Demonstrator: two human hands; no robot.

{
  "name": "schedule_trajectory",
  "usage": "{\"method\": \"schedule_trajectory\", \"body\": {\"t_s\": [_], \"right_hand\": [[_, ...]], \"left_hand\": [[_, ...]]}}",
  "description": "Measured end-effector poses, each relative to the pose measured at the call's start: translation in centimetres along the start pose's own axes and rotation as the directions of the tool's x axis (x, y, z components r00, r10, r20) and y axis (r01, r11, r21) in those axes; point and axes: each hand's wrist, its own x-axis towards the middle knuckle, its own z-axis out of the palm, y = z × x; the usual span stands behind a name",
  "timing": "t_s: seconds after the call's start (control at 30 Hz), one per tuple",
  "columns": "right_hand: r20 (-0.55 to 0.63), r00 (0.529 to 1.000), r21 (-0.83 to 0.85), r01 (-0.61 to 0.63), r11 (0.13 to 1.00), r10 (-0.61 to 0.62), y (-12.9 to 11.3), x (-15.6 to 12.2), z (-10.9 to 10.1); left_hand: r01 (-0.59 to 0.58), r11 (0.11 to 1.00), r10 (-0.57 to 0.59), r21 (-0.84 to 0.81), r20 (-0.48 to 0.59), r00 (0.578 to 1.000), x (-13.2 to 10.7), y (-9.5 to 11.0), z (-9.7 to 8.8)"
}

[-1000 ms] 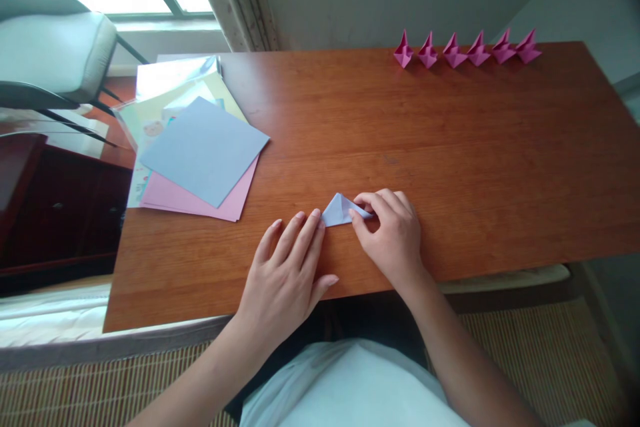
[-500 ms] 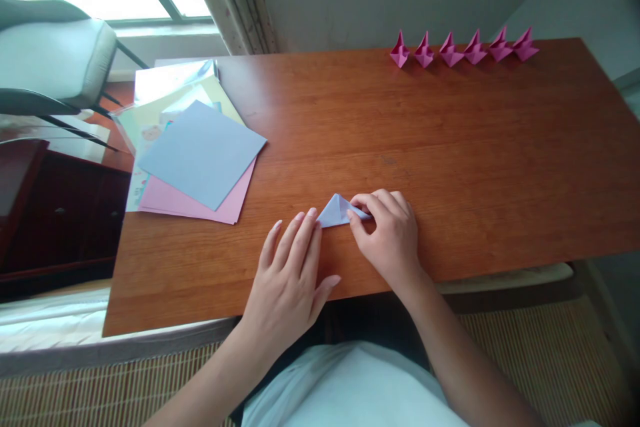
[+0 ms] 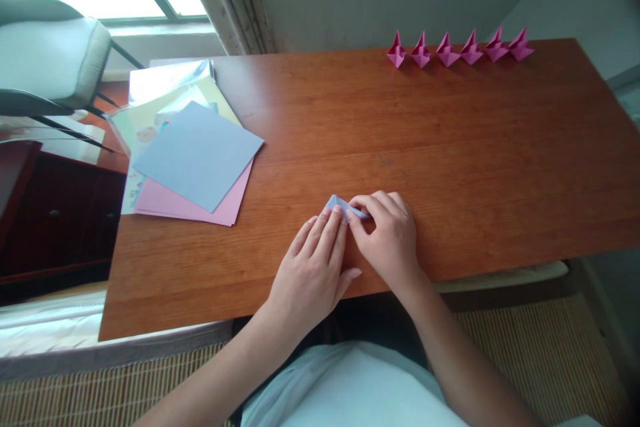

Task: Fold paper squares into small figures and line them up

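Six pink shapes look done, but the small blue paper on the tabletop seems only part folded, left hand flat on it, right hand pinching its side.

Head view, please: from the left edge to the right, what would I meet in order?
Pale chair → large blue sheet → left grip → small folded blue paper → right grip → row of six pink folded-paper figures.
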Motion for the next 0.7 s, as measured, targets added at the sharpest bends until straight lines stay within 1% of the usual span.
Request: {"method": "schedule_trajectory", "body": {"t_s": [0.23,0.5,0.7], "right_hand": [[-0.013,1.0,0.023,0.012,1.0,-0.012,0.3,-0.4,-0.2],[-0.046,0.999,0.085,0.009,0.996,-0.005,1.0,-0.9,-0.5],[-0.067,0.998,0.188,0.007,0.982,0.005,1.1,-0.8,-0.7]], "left_hand": [[0.002,0.999,-0.003,0.041,0.01,1.0,0.2,0.2,-0.5],[0.005,0.999,-0.005,0.041,0.016,1.0,0.3,0.2,-0.6],[0.011,0.999,-0.011,0.037,0.016,1.0,0.4,0.3,-0.4]]}}
